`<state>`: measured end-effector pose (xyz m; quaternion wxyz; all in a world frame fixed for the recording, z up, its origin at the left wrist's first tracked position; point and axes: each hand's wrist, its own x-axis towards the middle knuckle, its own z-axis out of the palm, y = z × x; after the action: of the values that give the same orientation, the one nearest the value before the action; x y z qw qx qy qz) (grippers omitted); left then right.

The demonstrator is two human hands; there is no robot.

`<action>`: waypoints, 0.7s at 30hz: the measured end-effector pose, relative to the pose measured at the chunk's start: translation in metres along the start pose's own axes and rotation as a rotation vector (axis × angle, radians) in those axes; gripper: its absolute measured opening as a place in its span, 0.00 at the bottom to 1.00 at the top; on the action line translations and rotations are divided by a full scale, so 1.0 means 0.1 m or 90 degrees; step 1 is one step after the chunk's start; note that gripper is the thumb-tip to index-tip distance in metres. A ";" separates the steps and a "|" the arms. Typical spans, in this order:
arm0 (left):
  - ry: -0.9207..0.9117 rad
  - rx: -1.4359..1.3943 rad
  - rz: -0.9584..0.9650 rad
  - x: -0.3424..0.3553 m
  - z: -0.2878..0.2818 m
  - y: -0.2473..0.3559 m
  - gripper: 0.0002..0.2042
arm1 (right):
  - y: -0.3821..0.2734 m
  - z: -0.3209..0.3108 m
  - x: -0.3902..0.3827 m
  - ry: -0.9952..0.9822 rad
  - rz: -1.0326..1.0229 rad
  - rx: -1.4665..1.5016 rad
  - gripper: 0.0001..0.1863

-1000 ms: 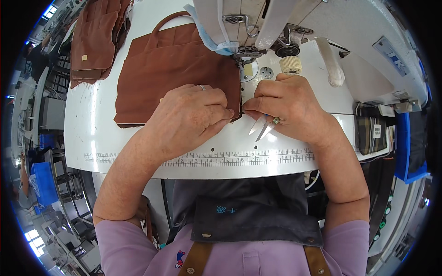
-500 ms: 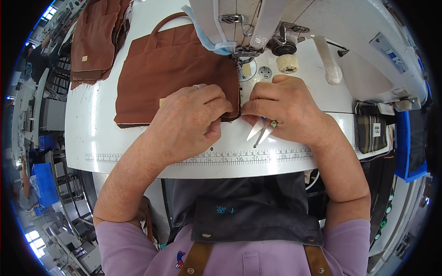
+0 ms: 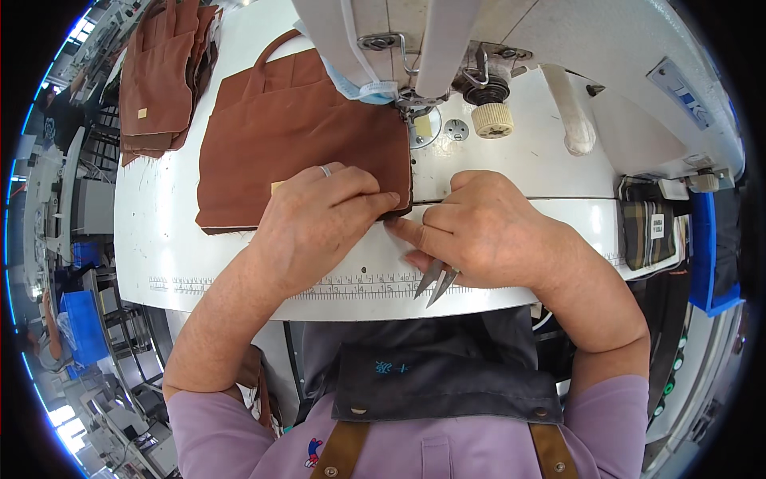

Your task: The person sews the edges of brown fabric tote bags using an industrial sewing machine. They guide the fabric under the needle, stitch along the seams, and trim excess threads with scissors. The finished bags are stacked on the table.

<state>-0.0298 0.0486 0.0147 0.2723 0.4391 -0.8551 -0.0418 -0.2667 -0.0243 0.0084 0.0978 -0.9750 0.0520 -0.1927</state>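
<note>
A brown fabric bag (image 3: 299, 120) with a looped handle lies flat on the white sewing table, its right edge under the presser foot (image 3: 418, 104) of the sewing machine. My left hand (image 3: 319, 219) rests on the bag's near right corner, thumb and fingers closed on its edge. Thread snips (image 3: 437, 281) are tucked in the curled fingers of my right hand (image 3: 488, 231), their blades apart and pointing toward me. The right index finger reaches to the same corner of the bag and touches it. Part of the snips is hidden in the palm.
The sewing machine head (image 3: 558, 48) overhangs the far right. More brown bag pieces (image 3: 155, 88) are stacked at the far left. A ruler strip (image 3: 215, 285) runs along the table's front edge. Dark checked cloth (image 3: 646, 223) and a blue bin (image 3: 712, 255) stand at the right.
My right hand has moved toward me and slightly left, down to the bag's near corner, its index finger now extended. The snips have swung nearer the table's front edge.
</note>
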 end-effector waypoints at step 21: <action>-0.052 0.037 0.113 0.13 -0.03 -0.08 0.13 | -0.03 -0.09 0.02 -0.075 0.035 0.079 0.20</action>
<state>-0.0286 0.0339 0.0208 0.2267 0.3676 -0.9019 -0.0104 -0.2682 -0.0227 0.0176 0.1663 -0.9748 0.0611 -0.1354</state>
